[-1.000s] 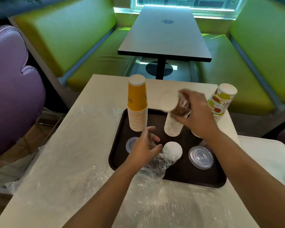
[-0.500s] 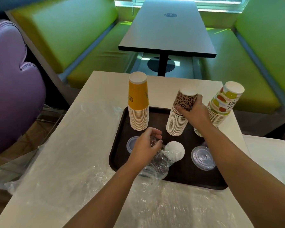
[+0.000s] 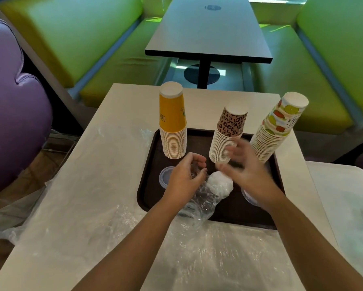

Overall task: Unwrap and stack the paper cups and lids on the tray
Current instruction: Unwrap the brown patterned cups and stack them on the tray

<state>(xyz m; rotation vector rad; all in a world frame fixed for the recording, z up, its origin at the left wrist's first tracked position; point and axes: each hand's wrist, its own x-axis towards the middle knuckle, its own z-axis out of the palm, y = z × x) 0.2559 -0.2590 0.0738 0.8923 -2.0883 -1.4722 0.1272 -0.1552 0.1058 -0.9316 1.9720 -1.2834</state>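
Beige table (image 3: 105, 185): left hand (image 3: 183, 181) pinches wrap (image 3: 199, 204); right hand (image 3: 245, 173) blurred, fingers spread; 3 cup stacks upright, mouths down.

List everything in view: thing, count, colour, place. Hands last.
yellow cup stack: one, yellow, tray's far left.
leopard-print cup stack: one, brown, tray's far middle.
fruit-print cup stack: one, multicoloured, leaning, tray's far right.
wrapped white lids: one bundle, white, tray centre.
clear lids: two piles, clear, tray's left and right.
tray: one, dark brown, on white table.
plastic wrap: loose sheets, clear, on table.
left hand: grips wrapper.
right hand: blurred, holds nothing.
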